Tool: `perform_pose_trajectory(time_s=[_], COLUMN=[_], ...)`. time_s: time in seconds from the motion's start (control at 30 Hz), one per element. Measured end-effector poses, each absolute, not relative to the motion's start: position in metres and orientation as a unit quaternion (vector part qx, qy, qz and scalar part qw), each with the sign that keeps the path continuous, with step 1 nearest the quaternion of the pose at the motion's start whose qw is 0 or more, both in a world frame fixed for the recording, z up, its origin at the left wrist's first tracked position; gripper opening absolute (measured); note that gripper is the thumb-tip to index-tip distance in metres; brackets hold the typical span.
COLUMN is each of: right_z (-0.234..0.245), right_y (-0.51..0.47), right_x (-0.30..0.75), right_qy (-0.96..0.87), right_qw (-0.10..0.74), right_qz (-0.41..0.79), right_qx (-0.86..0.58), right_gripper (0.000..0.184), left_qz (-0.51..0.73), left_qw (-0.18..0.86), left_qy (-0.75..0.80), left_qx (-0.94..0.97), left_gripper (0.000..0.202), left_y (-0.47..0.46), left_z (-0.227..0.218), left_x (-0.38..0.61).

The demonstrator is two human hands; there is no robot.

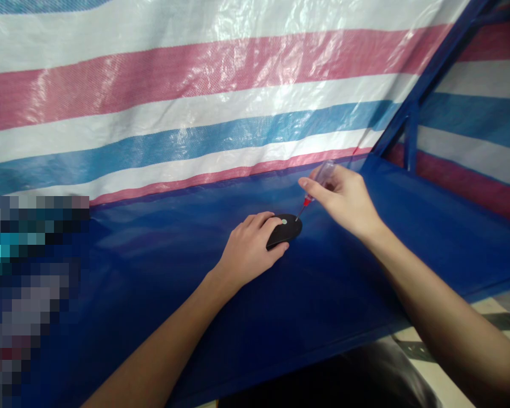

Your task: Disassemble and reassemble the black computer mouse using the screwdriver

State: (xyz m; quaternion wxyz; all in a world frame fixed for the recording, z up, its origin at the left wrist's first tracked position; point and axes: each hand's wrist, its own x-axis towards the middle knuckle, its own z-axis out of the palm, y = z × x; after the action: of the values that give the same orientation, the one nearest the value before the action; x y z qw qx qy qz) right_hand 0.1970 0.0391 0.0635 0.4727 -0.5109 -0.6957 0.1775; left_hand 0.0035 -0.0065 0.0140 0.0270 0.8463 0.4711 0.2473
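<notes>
A black computer mouse (285,231), apparently with its underside up, lies on the blue tabletop (255,317). My left hand (253,243) is closed around its left end, with the thumb along the near side and fingers over the far side. A small pale round spot shows on the mouse beside my fingertip. In my right hand (344,195) is a screwdriver (308,201) with a clear handle and a red collar. Its thin shaft slants down to the left, and the tip meets the right end of the mouse. My fingers cover part of the handle.
Behind the table hangs a striped red, white and blue plastic sheet (187,119). A blue metal frame post (425,85) slants up at the right, with a short brace below. Blurred-out shapes fill the left edge. The table's front edge runs close to my body.
</notes>
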Motion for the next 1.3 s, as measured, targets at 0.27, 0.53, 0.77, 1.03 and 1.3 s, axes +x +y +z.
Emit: perform_pose_trajectory(time_s=[0.27, 0.53, 0.77, 1.03, 1.3], right_z=[0.062, 0.057, 0.064, 0.066, 0.064], right_y=[0.04, 0.045, 0.04, 0.039, 0.042], right_x=[0.197, 0.196, 0.192, 0.193, 0.195], right_qy=[-0.721, -0.719, -0.66, -0.653, -0.666], right_qw=[0.472, 0.459, 0.519, 0.499, 0.485], right_qz=[0.228, 0.2, 0.313, 0.416, 0.357], right_qx=[-0.453, -0.482, -0.443, -0.39, -0.44], right_gripper=[0.012, 0.024, 0.033, 0.01, 0.027], left_qz=[0.252, 0.243, 0.244, 0.246, 0.244], left_qw=[0.018, 0.017, 0.017, 0.016, 0.02], left_qy=[0.466, 0.476, 0.473, 0.473, 0.474], left_qx=[0.848, 0.845, 0.846, 0.846, 0.845], left_gripper=[0.032, 0.031, 0.032, 0.032, 0.032], left_y=[-0.006, -0.006, -0.006, -0.005, -0.006], left_z=[0.012, 0.014, 0.014, 0.014, 0.014], left_x=[0.004, 0.004, 0.004, 0.004, 0.004])
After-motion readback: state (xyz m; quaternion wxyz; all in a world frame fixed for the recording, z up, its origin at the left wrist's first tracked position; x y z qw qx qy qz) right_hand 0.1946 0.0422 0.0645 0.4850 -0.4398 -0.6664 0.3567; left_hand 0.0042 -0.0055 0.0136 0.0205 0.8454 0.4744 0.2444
